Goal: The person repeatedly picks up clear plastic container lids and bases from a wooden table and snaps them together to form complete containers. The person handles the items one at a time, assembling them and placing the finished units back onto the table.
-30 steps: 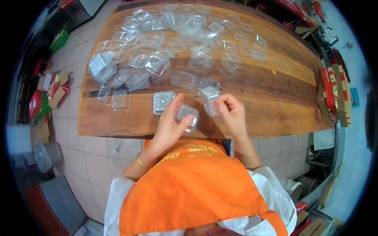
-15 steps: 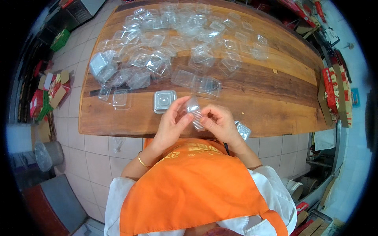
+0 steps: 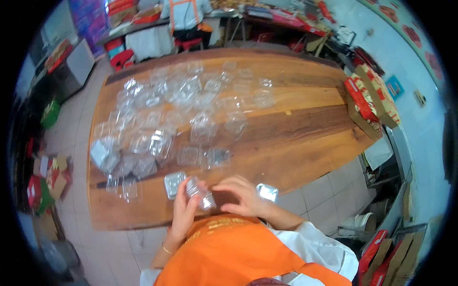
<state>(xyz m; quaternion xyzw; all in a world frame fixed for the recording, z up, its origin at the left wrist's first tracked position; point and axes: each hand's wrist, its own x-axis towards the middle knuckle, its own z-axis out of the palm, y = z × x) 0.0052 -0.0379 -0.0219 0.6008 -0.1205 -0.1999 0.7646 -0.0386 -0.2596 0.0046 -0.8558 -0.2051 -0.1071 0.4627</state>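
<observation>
My left hand [image 3: 185, 206] grips a small clear plastic clamshell box [image 3: 206, 199] with ribbed sides, over the near edge of the wooden table [image 3: 267, 157]. My right hand [image 3: 242, 196] is just to the right of the box, its thumb and fingers apart and nothing between them; whether a fingertip touches the box is hard to tell. Beside my left hand, a closed clear box [image 3: 173, 183] sits on the table. Another shiny clear box [image 3: 267, 192] lies at the near edge, past my right hand.
Many open clear plastic boxes [image 3: 191, 90] spread over the table's far left and middle. A carton with red packs [image 3: 365, 102] stands at the right. Across the room, a person [image 3: 187, 19] sits at a cluttered bench. Boxes and a green crate [image 3: 50, 113] line the left floor.
My view has tilted up and turned, bringing the far bench and person in. My right hand has come off the clear box, which stays in my left.
</observation>
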